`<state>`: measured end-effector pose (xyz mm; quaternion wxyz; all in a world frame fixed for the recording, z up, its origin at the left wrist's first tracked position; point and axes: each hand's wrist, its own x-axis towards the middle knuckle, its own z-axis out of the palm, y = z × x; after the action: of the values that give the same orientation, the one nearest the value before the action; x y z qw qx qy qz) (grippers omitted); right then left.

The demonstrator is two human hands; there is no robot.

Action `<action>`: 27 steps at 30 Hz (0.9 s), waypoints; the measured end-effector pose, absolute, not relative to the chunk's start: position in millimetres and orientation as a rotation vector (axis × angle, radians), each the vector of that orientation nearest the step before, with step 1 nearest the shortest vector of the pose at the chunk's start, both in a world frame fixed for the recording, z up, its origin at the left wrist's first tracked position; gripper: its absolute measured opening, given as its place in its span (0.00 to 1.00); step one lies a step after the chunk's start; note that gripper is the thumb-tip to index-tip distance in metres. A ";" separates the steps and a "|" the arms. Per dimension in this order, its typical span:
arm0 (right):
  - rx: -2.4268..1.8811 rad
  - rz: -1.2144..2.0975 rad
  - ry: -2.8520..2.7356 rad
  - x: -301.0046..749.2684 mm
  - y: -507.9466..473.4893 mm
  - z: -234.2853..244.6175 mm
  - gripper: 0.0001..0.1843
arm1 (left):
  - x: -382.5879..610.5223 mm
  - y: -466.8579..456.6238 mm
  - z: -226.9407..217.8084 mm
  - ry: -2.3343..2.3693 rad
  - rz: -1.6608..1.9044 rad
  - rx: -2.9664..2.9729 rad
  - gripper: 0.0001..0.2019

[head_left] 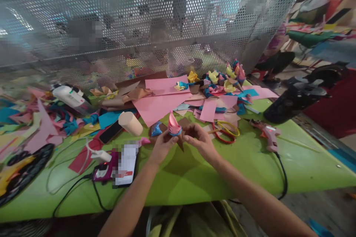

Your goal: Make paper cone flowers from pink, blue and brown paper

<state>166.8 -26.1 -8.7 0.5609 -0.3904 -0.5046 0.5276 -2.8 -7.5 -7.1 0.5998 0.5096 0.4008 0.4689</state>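
Note:
Both my hands meet over the green table (250,170) around a small paper ice-cream cone (175,127): a brown paper cone topped by pink paper with a blue band. My left hand (162,144) pinches the cone from the left, fingers closed on it. My right hand (198,139) grips the brown paper on the right side, fingers curled. A blue and brown paper piece (156,129) lies just left of the cone.
Pink paper sheets (161,103) and coloured scraps cover the far table. A beige paper roll (130,123), a phone (110,132), red and yellow rings (226,131), a pink glue gun (268,135) with cord, and a perforated metal screen (155,29) stand around.

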 end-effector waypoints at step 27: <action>-0.912 0.522 -1.559 179.0 -40.1 7.4 0.04 | -6.9 -7.7 -19.6 0.928 1.055 1.051 0.31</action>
<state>179.0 -40.1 7.4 0.5898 -0.3916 -0.6696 0.2244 -6.9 -7.7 -19.6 0.6393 0.4605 0.4065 0.4625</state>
